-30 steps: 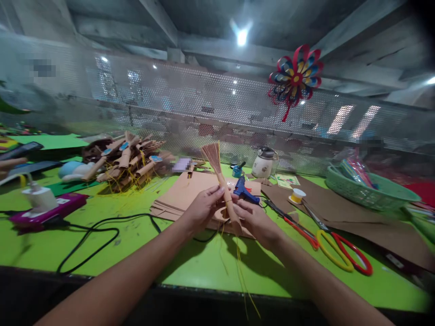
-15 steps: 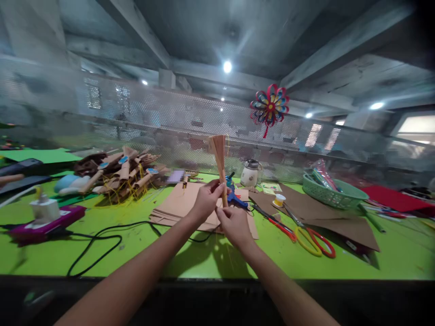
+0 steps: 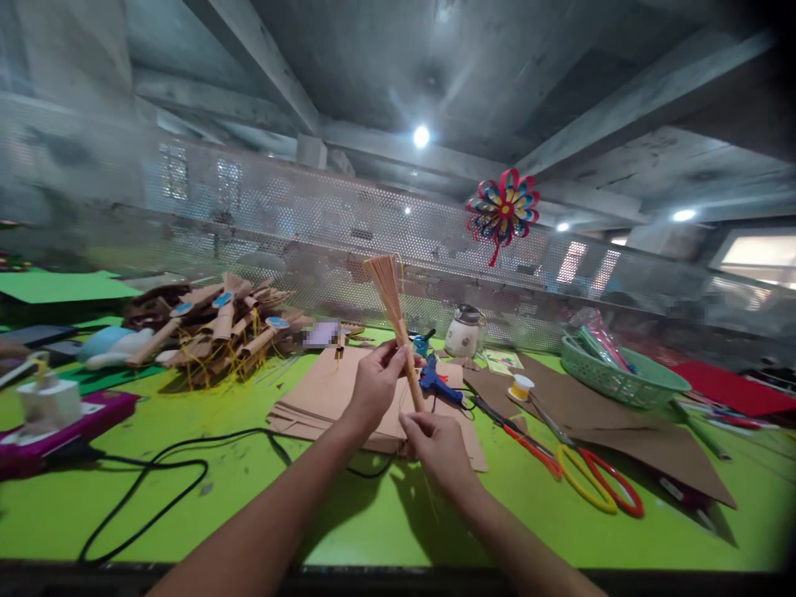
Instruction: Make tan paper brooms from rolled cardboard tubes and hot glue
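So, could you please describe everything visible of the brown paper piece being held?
The brown paper piece has a fanned, pleated top and a narrow, rolled-looking stem. It is held tilted, top toward picture left, above stacked sheets. The left hand pinches its stem; the right hand partly hides its lower end. Yellow thread shows beside the top.

Looks like matt, ribbed paper on the pleated piece (image 3: 388, 288). Seems smooth and kinda glossy on the tabletop (image 3: 366, 535), plasticky on the glue gun (image 3: 440, 384) and basket (image 3: 613, 384). Reads as metal on the perforated screen (image 3: 279, 224).

No readable lettering anywhere.
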{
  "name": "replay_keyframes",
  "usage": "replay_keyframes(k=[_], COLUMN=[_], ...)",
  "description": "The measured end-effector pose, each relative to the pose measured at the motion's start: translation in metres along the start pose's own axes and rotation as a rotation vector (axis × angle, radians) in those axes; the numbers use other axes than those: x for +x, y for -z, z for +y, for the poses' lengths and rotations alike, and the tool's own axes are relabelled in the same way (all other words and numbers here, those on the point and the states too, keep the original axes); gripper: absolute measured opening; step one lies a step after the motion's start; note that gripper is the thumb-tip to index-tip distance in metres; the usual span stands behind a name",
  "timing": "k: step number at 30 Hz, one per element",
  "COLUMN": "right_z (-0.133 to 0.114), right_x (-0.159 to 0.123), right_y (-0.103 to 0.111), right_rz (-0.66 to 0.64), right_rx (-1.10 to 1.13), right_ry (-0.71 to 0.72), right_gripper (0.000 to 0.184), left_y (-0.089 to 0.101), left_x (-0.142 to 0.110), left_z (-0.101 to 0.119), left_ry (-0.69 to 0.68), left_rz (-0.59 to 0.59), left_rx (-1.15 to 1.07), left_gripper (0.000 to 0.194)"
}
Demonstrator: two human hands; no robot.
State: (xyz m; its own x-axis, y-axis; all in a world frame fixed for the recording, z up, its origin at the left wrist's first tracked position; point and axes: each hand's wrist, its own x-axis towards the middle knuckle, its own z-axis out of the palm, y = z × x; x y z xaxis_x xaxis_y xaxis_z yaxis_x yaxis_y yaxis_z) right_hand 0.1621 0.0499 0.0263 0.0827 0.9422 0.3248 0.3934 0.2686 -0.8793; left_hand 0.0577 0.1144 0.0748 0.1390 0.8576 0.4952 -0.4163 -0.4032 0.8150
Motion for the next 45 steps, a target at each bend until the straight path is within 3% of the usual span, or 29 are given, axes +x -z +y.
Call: replay_keyframes(k=[5,10,20,23,27,30,34,36,39,42,45], right_z=[0.003,-0.002,-0.013,-0.011,-0.008,-0.01,-0.012,-0.009,-0.002,0.005,0.012], right_x=[0.012,0.007,-0.005,-0.004,-0.001,0.001,0.002,0.0,-0.004,-0.008,-0.008], right_y=[-0.014,-0.014,0.005,0.006,0.007,0.007,0.005,0.003,0.002,0.003,0.002], right_rz=[0.029,0.093,-0.213,-0.314,-0.32,-0.368,-0.377,-0.379,-0.368,-0.279,-0.149], right_rx=[-0.048,0.018,0.196,0.013,-0.456,-0.732,-0.932,-0.99,-0.952,-0.715,-0.41], right_ry=[0.006,0.066,0.049,0.092,0.266,0.32,0.364,0.383,0.367,0.321,0.276], right_gripper=[0.029,0.035,0.027,0.022,0.016,0.013,0.034,0.031,0.013,0.036,0.037], left_y=[0.002,0.005,0.011,0.012,0.012,0.012,0.012,0.012,0.013,0.014,0.016], left_x=[-0.006,-0.008,-0.004,-0.004,-0.005,-0.005,-0.004,-0.004,-0.003,-0.001,0.002], left_z=[-0.002,-0.001,-0.011,-0.012,-0.016,-0.024,-0.032,-0.032,-0.029,-0.023,-0.019], left_ry=[-0.027,-0.02,0.06,0.13,0.218,0.274,0.3,0.305,0.292,0.242,0.173], left_rz=[0.019,0.051,0.024,0.011,-0.009,-0.009,0.032,0.052,0.066,0.082,0.087], left_rx=[0.089,0.079,0.029,-0.011,-0.122,-0.193,-0.243,-0.236,-0.213,-0.23,-0.271], left_gripper=[0.028,0.03,0.03,0.03,0.028,0.025,0.023,0.02,0.012,0.007,0.007])
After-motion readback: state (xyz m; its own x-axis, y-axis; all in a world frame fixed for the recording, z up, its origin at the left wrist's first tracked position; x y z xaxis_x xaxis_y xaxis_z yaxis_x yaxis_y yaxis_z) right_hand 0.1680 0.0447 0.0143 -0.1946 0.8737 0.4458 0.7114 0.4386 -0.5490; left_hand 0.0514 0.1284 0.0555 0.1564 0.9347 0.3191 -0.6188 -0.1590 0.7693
